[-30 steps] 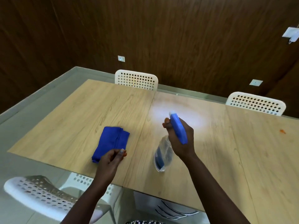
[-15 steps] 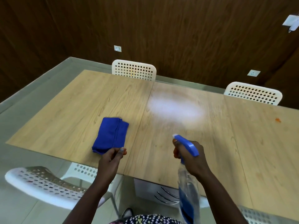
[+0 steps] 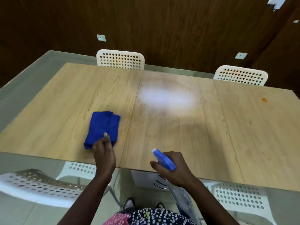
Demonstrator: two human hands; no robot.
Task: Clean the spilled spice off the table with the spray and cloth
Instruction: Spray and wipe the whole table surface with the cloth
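A folded blue cloth [image 3: 102, 125] lies on the wooden table [image 3: 162, 127], left of centre. My left hand [image 3: 103, 155] is on the cloth's near right corner, one digit on top of it and the other fingers curled at its edge. My right hand [image 3: 172, 169] grips the blue head of a clear spray bottle [image 3: 164, 160] at the table's near edge. The bottle's body hangs below the edge. A small orange spice spot [image 3: 264, 99] sits far right on the table. A pale whitish patch [image 3: 165, 96] lies on the table's middle.
Two white perforated chairs [image 3: 121, 60] [image 3: 240, 75] stand at the table's far side, against a dark wooden wall. More white chairs [image 3: 37, 185] [image 3: 238, 198] stand on the near side, on either side of my body.
My left hand has moved forward onto the cloth's near corner. My right hand has drawn the spray bottle back to the near table edge and lowered it.
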